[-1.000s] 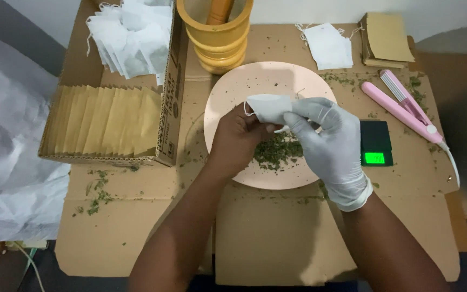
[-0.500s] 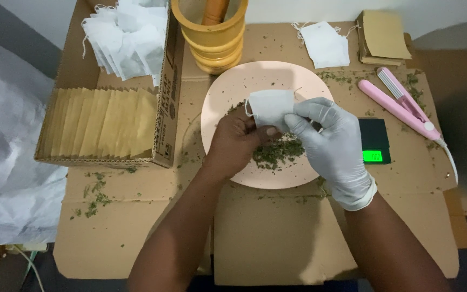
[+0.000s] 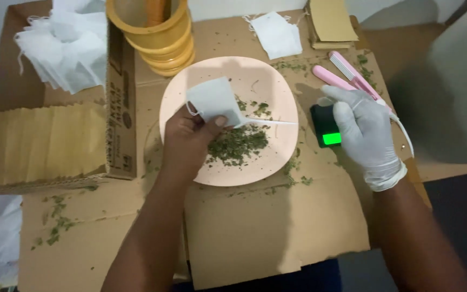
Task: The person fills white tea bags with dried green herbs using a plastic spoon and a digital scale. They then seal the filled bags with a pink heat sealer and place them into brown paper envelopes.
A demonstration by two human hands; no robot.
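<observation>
The bare left hand [image 3: 187, 140] hovers over the left part of a pale pink plate [image 3: 277, 86], its fingers [image 3: 220, 121] pinched together on the lower edge of a small white filter bag [image 3: 212, 100], which stands up above the plate with a thin white string trailing from it to the right across the plate. A loose heap of dried green herb [image 3: 238, 145] lies on the plate just below and to the right of that hand, and more green crumbs are scattered over the cardboard-covered counter [image 3: 266, 232]. The right hand [image 3: 360, 130], in a white glove, is well apart from the bag, off the plate's right edge; its fingers are spread and slightly curled, gripping nothing, resting over a small black scale with a lit green display [image 3: 328, 127]. Just beyond that hand lies a pink heat sealer [image 3: 347, 73] with a white cord. At the far side of the plate stands a stack of yellow tubs [image 3: 160, 38] with an orange handle rising out of it. To the left sits a cardboard box [image 3: 120, 108] holding a row of tan paper envelopes [image 3: 44, 138] and a heap of empty white bags [image 3: 66, 46]. Another white bag [image 3: 277, 32] and some tan envelopes [image 3: 331, 21] lie at the far edge.
</observation>
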